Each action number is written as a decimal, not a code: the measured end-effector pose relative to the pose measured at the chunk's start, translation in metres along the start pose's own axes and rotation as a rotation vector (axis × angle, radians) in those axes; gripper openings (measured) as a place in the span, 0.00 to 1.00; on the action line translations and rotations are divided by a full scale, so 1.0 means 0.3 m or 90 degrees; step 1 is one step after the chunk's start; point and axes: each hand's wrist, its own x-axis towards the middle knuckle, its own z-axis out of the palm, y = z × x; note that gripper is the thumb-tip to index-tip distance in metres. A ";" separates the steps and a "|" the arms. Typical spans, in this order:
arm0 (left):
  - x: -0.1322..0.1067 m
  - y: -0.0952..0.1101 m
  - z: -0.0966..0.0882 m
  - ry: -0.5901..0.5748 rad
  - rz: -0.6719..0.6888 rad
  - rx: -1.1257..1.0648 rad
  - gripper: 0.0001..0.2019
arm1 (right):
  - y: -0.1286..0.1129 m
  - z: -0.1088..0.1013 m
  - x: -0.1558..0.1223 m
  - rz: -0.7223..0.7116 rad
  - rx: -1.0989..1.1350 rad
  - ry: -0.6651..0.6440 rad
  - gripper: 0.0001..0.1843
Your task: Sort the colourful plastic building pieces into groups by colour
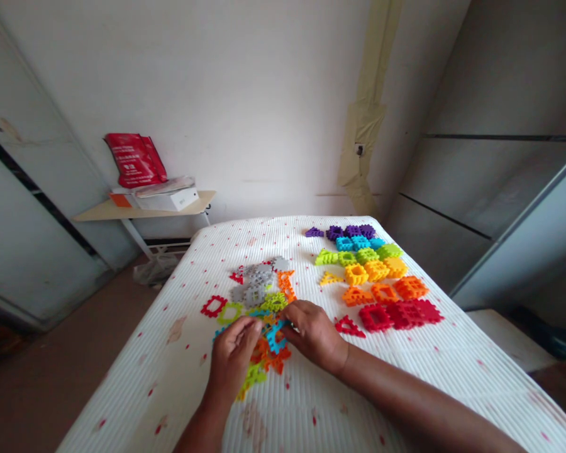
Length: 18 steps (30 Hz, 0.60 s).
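Over a loose heap of plastic interlocking building pieces, my two hands are close together. My right hand (317, 335) pinches a blue square-framed building piece (274, 340) at its right side. Just left of it, my left hand (233, 352) has its thumb and fingers drawn together; whatever may be between them is hidden. Orange pieces (277, 361) and lime green pieces (253, 376) lie under and in front of the hands. Behind them are grey pieces (256, 284), a lime frame (229, 313) and a red frame (213, 306).
At the right, pieces stand in rows by colour: purple (351, 231), blue (360, 243), green (366, 255), yellow (376, 270), orange (384, 292) and red (400, 314). A small side table (99, 212) with a red bag (133, 160) stands back left.
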 end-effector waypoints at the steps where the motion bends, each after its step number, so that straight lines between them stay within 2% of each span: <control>1: 0.001 0.003 -0.003 -0.021 0.017 0.007 0.11 | 0.005 0.001 -0.001 -0.032 -0.051 -0.010 0.04; 3: 0.002 0.006 -0.002 -0.068 0.051 0.045 0.09 | 0.013 0.009 -0.005 -0.072 -0.107 -0.024 0.06; 6: 0.004 -0.002 0.017 -0.095 0.063 0.104 0.06 | 0.019 0.020 -0.010 -0.086 -0.095 -0.020 0.07; 8: 0.005 -0.011 0.028 -0.092 0.030 0.099 0.06 | 0.019 0.020 -0.011 -0.079 -0.052 0.003 0.07; 11: 0.009 -0.014 0.030 -0.068 -0.065 0.030 0.09 | 0.013 0.010 -0.009 -0.062 0.005 0.035 0.12; 15: 0.014 0.003 0.015 -0.030 -0.144 -0.073 0.13 | 0.003 0.007 -0.006 -0.051 -0.041 -0.006 0.27; 18: 0.014 0.015 0.011 -0.023 -0.148 -0.098 0.14 | -0.011 0.021 -0.003 -0.037 -0.093 -0.036 0.28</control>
